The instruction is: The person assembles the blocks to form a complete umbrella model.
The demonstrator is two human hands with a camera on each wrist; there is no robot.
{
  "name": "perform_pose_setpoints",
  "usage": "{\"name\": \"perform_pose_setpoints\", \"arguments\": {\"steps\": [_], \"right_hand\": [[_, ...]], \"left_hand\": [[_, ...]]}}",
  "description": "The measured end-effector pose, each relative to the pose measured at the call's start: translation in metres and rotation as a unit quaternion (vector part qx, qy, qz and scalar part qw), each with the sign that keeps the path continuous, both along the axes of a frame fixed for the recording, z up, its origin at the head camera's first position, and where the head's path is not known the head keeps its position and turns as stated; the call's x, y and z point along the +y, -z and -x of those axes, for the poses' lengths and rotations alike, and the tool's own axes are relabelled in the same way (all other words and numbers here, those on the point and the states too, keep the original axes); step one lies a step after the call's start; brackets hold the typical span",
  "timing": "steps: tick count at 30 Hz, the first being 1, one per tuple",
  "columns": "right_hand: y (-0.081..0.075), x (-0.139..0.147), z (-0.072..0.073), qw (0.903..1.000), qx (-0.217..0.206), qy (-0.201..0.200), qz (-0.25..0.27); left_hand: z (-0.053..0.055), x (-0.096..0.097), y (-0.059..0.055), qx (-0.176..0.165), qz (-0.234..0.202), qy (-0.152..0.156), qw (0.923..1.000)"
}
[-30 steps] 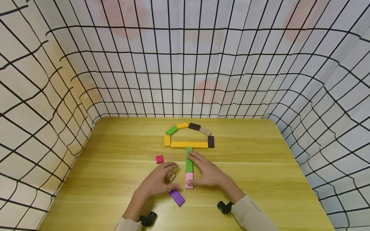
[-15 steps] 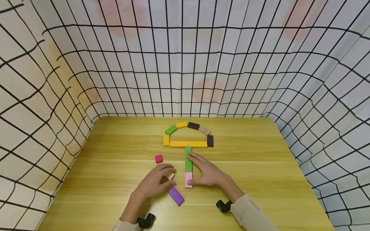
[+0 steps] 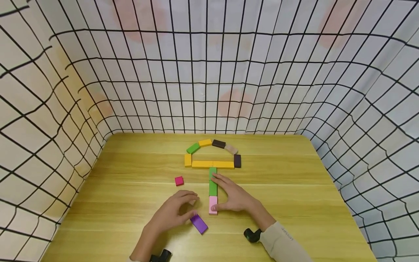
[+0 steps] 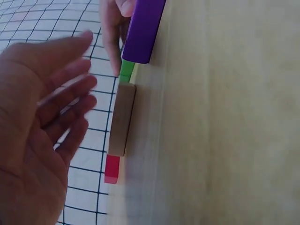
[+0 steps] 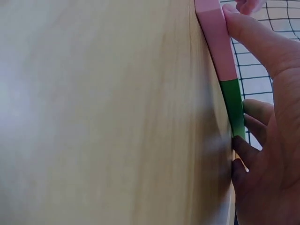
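Note:
My right hand point(image 3: 237, 196) lies along a straight row of blocks, its thumb on the pink block point(image 3: 213, 205) and its fingertips at the green blocks point(image 3: 213, 188). The right wrist view shows the thumb against the side of the pink block point(image 5: 215, 40). My left hand point(image 3: 171, 211) hovers with loosely bent, parted fingers and holds nothing. Under it lies a beige wooden block point(image 4: 123, 119), mostly hidden in the head view. The purple block point(image 3: 199, 224) lies just beyond the left thumb tip. A small red block point(image 3: 179, 181) sits farther forward.
Ahead of the row, two yellow blocks point(image 3: 212, 164) form a straight bar. An arch of yellow, green, dark point(image 3: 219, 144) and beige blocks curves over it. Black wire mesh point(image 3: 209, 83) encloses the wooden table point(image 3: 278, 174) at the back and sides.
My left hand has drawn back slightly toward me and to the left, now covering most of the beige block. The right hand stays on the row.

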State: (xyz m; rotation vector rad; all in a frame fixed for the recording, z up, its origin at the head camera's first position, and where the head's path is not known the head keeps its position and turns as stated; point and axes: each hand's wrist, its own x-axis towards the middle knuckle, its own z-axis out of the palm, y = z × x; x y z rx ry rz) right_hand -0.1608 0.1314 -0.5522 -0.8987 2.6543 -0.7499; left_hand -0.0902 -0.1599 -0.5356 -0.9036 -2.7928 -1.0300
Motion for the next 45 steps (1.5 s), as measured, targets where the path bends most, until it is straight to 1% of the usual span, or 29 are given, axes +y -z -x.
{"name": "perform_pose_setpoints", "arguments": {"steps": [2, 4, 7, 12, 15, 20, 24, 29, 32, 39, 45], "right_hand": [[0.001, -0.001, -0.001, 1.0000, -0.004, 0.001, 0.006], [0.003, -0.001, -0.003, 0.9999, -0.007, 0.001, 0.008], [0.005, -0.001, -0.003, 0.9999, -0.008, -0.003, 0.008], [0.003, 0.000, 0.000, 0.9997, -0.008, -0.002, 0.022], [0.001, 0.001, 0.001, 0.9996, -0.014, 0.000, 0.024], [-0.003, 0.001, 0.001, 0.9994, -0.014, -0.004, 0.032], [-0.005, 0.000, 0.001, 0.9991, -0.012, -0.005, 0.042], [-0.003, 0.001, 0.001, 0.9992, -0.018, -0.005, 0.036], [-0.002, 0.001, 0.001, 0.9993, -0.019, -0.003, 0.032], [0.001, 0.002, 0.003, 0.9994, -0.019, -0.004, 0.027], [0.002, 0.003, 0.004, 0.9997, -0.007, -0.010, 0.021]], "left_hand": [[-0.004, 0.000, -0.001, 0.008, -0.008, 0.033, 0.9994], [-0.008, 0.001, -0.001, 0.007, -0.005, 0.065, 0.9978], [-0.012, 0.003, -0.001, -0.011, 0.010, 0.102, 0.9947], [-0.013, 0.007, -0.001, -0.046, 0.027, 0.136, 0.9892], [-0.012, 0.008, 0.000, -0.050, 0.036, 0.143, 0.9878], [-0.012, 0.012, 0.001, -0.028, 0.053, 0.135, 0.9890], [-0.013, 0.016, 0.001, -0.025, 0.059, 0.122, 0.9905], [-0.014, 0.020, 0.000, -0.041, 0.074, 0.081, 0.9931], [-0.014, 0.023, 0.000, -0.049, 0.074, 0.059, 0.9943], [-0.014, 0.033, 0.000, -0.057, 0.067, 0.039, 0.9954], [-0.015, 0.038, 0.001, -0.063, 0.069, 0.019, 0.9954]]}}
